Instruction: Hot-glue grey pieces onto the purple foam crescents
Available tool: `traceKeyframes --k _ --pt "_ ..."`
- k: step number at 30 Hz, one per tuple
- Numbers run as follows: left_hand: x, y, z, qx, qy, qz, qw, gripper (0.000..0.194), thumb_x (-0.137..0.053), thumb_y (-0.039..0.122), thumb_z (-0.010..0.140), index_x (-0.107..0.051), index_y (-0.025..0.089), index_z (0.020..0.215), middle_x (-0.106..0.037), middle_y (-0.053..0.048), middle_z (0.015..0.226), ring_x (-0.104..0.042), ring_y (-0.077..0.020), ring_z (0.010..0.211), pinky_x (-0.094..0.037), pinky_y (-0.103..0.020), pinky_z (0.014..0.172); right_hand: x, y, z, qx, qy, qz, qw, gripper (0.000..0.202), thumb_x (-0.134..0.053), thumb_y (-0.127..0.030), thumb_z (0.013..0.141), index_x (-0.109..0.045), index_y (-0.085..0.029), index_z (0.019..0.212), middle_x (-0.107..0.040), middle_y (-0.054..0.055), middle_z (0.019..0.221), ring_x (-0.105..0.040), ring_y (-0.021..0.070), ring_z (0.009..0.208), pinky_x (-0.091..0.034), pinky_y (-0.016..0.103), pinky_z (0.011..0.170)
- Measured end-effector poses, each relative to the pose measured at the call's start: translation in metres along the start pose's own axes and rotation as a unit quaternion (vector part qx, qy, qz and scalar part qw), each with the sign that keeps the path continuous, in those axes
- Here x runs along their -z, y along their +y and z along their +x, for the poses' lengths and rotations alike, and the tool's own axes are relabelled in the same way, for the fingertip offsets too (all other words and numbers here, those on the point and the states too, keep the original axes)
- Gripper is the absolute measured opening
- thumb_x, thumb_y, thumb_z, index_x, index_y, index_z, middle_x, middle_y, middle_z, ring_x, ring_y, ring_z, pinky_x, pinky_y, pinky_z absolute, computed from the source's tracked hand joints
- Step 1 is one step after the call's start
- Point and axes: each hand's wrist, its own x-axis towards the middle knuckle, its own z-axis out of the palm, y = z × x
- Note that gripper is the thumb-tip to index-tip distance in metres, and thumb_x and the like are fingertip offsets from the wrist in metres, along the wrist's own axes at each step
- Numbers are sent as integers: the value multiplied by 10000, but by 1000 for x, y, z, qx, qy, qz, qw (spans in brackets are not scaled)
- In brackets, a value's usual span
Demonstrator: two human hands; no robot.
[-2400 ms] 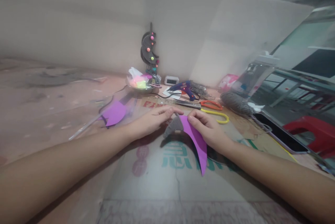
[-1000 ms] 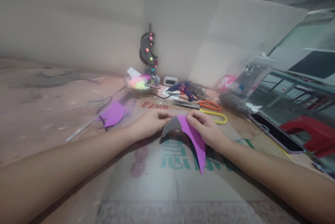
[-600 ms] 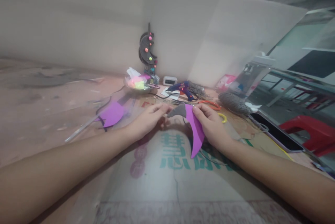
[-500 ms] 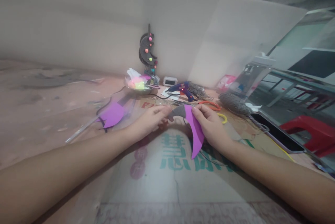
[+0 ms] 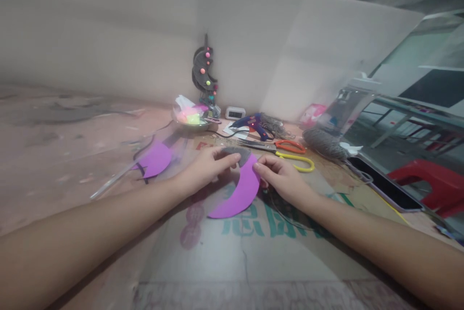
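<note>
A purple crescent moon cutout (image 5: 243, 191) is held between my two hands above a printed cardboard sheet (image 5: 195, 266). Grey yarn covers its upper end, and the lower tip is bare and points left. My left hand (image 5: 213, 167) pinches the grey wrapped end between thumb and fingers. At the crescent's right edge, my right hand (image 5: 277, 174) is closed, thumb against the fingertips. A thin strand of grey yarn (image 5: 286, 215) trails below the right hand over the cardboard.
Scissors with orange and yellow handles (image 5: 294, 146), a blue glue gun (image 5: 253, 124) and a yarn ball (image 5: 322, 143) lie behind my hands. A phone (image 5: 384, 184) is at the right. Left are a purple piece (image 5: 155, 159) and a clear stick (image 5: 114, 180); a decorated grey moon (image 5: 204, 70) stands behind.
The crescent has turned, its lower tip swinging left from near the right hand. My right hand has moved slightly left and down, uncovering the yellow scissor handle.
</note>
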Motion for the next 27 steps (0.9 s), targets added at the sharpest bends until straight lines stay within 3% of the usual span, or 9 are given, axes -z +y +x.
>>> traceKeyframes --k 10,16,21,27 --pt "-1 5 -4 -23 -2 41 999 371 -566 481 821 -640 162 993 -633 -9 693 -530 -116 555 -387 -202 454 1 0 2 -7 -4 22 1000 334 -587 -492 833 -559 -173 738 -466 -57 550 -408 73 482 -322 217 473" --pt "-5 8 -9 -78 12 66 995 296 -577 403 827 -656 156 969 -654 -19 692 -566 -133 596 -410 -220 521 -1 -2 4 -24 -15 35 999 312 -687 -469 745 -608 -169 785 -509 -49 597 -424 67 495 -332 208 460" --pt "-7 7 -10 -87 -12 66 994 227 -551 361 847 -648 161 892 -643 -1 676 -566 -123 595 -422 -217 548 0 -1 4 -29 -20 25 999 323 -668 -481 758 -594 -167 767 -499 -52 579 -410 60 481 -323 203 446" --pt "-7 12 -11 -87 -29 84 992 215 -533 316 851 -663 171 942 -636 13 637 -575 -128 598 -434 -222 571 0 -3 3 -39 -24 29 999 330 -672 -486 747 -584 -169 751 -494 -57 561 -406 61 471 -320 205 442"
